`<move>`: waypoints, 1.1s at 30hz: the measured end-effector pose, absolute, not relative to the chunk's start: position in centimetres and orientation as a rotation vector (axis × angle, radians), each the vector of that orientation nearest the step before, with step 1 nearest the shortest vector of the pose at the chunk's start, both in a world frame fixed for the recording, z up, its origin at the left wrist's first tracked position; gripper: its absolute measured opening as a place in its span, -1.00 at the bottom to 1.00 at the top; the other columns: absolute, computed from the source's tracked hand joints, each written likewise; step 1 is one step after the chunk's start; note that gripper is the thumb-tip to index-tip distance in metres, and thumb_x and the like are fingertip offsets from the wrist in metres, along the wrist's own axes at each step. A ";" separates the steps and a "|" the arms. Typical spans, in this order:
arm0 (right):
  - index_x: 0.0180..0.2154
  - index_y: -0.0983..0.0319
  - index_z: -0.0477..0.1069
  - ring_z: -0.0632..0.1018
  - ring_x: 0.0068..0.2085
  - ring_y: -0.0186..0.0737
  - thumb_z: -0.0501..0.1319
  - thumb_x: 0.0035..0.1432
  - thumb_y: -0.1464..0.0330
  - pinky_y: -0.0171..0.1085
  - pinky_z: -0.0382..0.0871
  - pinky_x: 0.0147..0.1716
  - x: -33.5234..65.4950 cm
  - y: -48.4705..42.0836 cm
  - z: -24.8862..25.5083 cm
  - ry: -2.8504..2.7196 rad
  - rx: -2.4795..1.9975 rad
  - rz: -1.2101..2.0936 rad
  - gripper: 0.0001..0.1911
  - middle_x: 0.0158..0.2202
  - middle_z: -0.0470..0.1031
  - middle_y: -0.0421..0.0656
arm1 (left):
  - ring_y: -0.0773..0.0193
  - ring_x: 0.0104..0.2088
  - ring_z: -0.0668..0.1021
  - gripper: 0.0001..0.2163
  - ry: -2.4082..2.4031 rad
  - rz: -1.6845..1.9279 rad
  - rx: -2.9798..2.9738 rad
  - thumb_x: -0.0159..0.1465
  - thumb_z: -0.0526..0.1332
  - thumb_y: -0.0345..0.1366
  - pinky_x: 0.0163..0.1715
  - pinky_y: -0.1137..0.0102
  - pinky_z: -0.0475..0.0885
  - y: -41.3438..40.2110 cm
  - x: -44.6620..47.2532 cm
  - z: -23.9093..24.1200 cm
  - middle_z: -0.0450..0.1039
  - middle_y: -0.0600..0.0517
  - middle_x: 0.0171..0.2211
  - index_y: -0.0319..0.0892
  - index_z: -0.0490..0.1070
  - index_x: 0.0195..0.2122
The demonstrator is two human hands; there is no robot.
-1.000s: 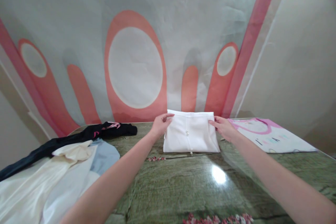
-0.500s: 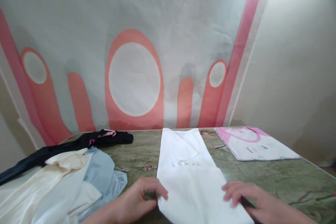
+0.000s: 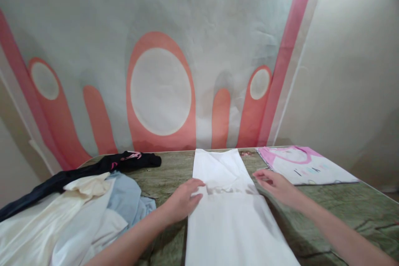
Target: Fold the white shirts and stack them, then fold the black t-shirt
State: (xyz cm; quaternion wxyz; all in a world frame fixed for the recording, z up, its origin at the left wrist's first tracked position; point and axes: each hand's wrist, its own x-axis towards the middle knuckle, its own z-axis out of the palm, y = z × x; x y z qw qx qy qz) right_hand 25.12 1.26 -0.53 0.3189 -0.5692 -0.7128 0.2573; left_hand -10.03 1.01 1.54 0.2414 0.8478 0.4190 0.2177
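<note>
A long white garment (image 3: 229, 216) lies flat down the middle of the green table (image 3: 343, 208), running from the far edge toward me. My left hand (image 3: 182, 201) rests flat with fingers stretched on the garment's left edge. My right hand (image 3: 276, 187) lies open at the garment's right edge, fingertips touching the cloth. Neither hand grips anything.
A heap of cream, white and light blue clothes (image 3: 77, 216) covers the table's left side, with a black garment with pink trim (image 3: 102, 166) behind it. A folded white and pink shirt (image 3: 307, 166) lies at the far right. A patterned wall stands close behind the table.
The white garment, a folded packet at the far edge a second ago, is now unfolded lengthwise toward me. Both hands have moved from its near end up to its middle.
</note>
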 end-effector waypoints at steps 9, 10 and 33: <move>-0.19 0.29 0.46 0.49 -0.19 -0.18 0.11 0.04 0.45 -0.24 0.28 -0.11 22.0 11.2 -2.5 -2.044 -1.664 0.257 -0.73 -0.16 0.50 -0.03 | 0.21 0.19 0.17 -0.62 1.312 0.411 2.592 0.27 -0.01 -0.31 0.18 0.30 -0.01 12.0 -6.7 -2.1 0.14 -0.09 0.18 -0.23 0.22 0.12; -0.20 0.30 0.46 0.48 -0.17 -0.17 0.11 0.04 0.45 -0.23 0.26 -0.09 21.6 11.9 -2.5 -2.042 -1.680 0.250 -0.73 -0.17 0.50 -0.02 | 0.20 0.20 0.15 -0.61 1.329 0.400 2.587 0.28 -0.01 -0.28 0.17 0.28 -0.03 12.6 -6.6 -2.3 0.12 -0.11 0.19 -0.24 0.21 0.13; -0.14 0.26 0.42 0.49 -0.24 -0.19 0.11 0.11 0.31 -0.28 0.32 -0.21 20.3 9.3 -2.5 -2.127 -1.507 0.429 -0.71 -0.20 0.51 -0.07 | 0.16 -0.11 0.42 -0.74 1.390 0.571 2.528 0.20 0.10 -0.23 -0.07 0.34 0.25 9.0 -7.8 -0.3 0.38 -0.11 -0.13 -0.21 0.34 -0.11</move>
